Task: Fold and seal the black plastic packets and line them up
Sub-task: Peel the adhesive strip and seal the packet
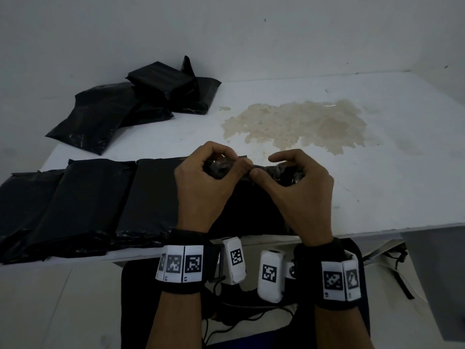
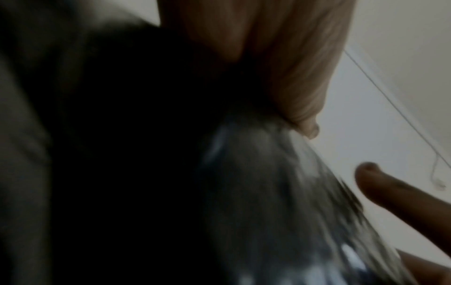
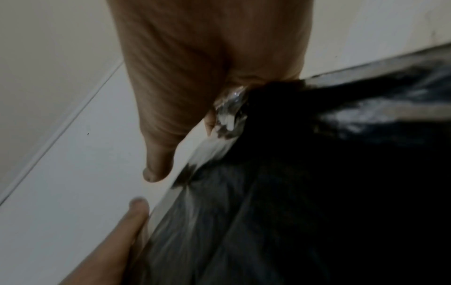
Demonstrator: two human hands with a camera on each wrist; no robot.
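Two hands pinch the far edge of the black plastic packet (image 1: pixel 251 210) lying at the near table edge, right of the sealed row: my left hand (image 1: pixel 201 187) and right hand (image 1: pixel 299 190) gripping its glossy flap. From my left wrist, fingertips (image 2: pixel 305 123) clamp crinkly film that looks light, limp and slippery. From my right wrist, the flap (image 3: pixel 227 111) bunches softly; I'd grip the edge, not the body.

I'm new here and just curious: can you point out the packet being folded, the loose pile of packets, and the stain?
Packet (image 1: pixel 251 210), head view: black body between the wrists.
Pile (image 1: pixel 100 114), head view: flat front packet.
Stain (image 1: pixel 297 124), head view: its middle.
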